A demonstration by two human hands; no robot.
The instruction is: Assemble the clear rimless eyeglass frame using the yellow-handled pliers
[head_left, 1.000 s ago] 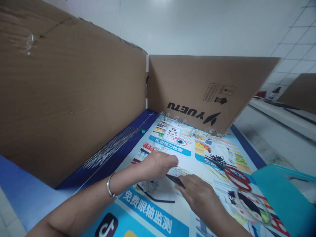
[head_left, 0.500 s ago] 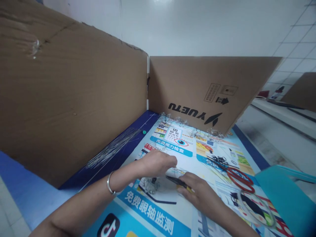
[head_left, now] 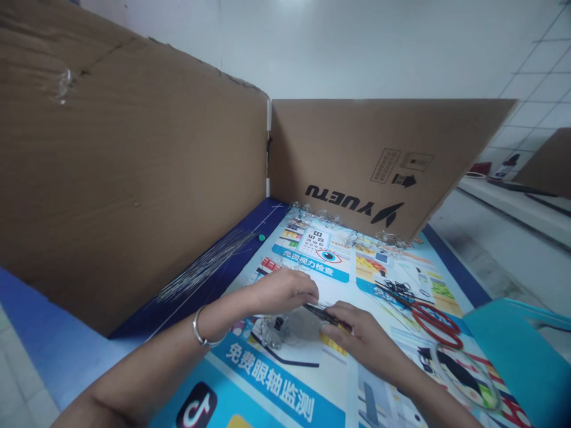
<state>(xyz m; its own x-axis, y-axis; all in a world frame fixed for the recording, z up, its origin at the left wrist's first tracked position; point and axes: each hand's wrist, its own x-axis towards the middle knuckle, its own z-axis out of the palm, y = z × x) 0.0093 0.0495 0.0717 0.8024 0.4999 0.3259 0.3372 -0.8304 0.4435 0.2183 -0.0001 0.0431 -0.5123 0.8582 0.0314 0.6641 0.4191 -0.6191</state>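
My left hand (head_left: pixel 289 290), with a silver bangle at the wrist, is pinched closed over the middle of the printed sheet. A thin wire shows at its fingertips, mostly hidden by them. My right hand (head_left: pixel 350 330) is wrapped around a pair of pliers (head_left: pixel 319 311); their dark jaws point left and reach the left fingertips. Whether the jaws grip the wire is too small to tell. Below the left hand lies a tangled clump of shiny wire pieces (head_left: pixel 270 331) with a small black bit in it.
Cardboard panels (head_left: pixel 134 148) stand left and behind. Loose straight wires (head_left: pixel 203 267) lie along the left panel, near a small green piece (head_left: pixel 262 238). Red-handled scissors (head_left: pixel 436 324), black loops (head_left: pixel 399 289), a clear ring (head_left: pixel 466 380) and a teal folder-like object (head_left: pixel 520 356) are at right.
My right hand has raised the pliers slightly, and their jaws now meet the left fingertips. The left hand has barely moved.
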